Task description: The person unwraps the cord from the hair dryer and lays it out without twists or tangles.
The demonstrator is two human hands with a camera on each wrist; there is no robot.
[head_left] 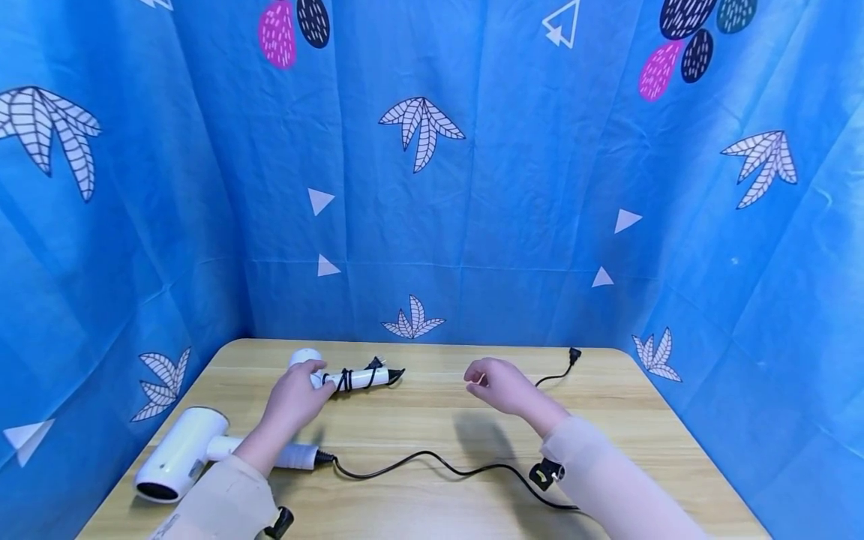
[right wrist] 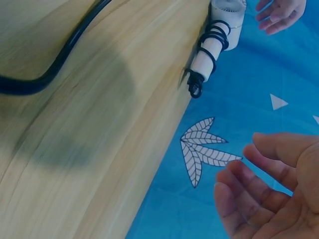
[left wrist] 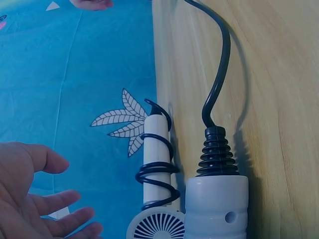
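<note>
A small white hair dryer (head_left: 358, 379) with its black cord wound round the handle lies at the back left of the table. My left hand (head_left: 292, 397) hovers over it, overlapping its middle in the head view. In the left wrist view that hand's fingers are spread, apart from the dryer, with nothing between them. My right hand (head_left: 506, 386) is raised over the back right of the table, loosely curled around empty air. Nearer the left edge lies a larger white hair dryer (head_left: 182, 454), its handle partly hidden by my left forearm.
From the larger dryer a black cord (head_left: 421, 453) curves right across the table, passing under my right forearm. Its plug (head_left: 574, 356) lies near the back right corner. Blue patterned cloth (head_left: 432, 225) hangs behind the wooden table (head_left: 385, 495) and on both sides.
</note>
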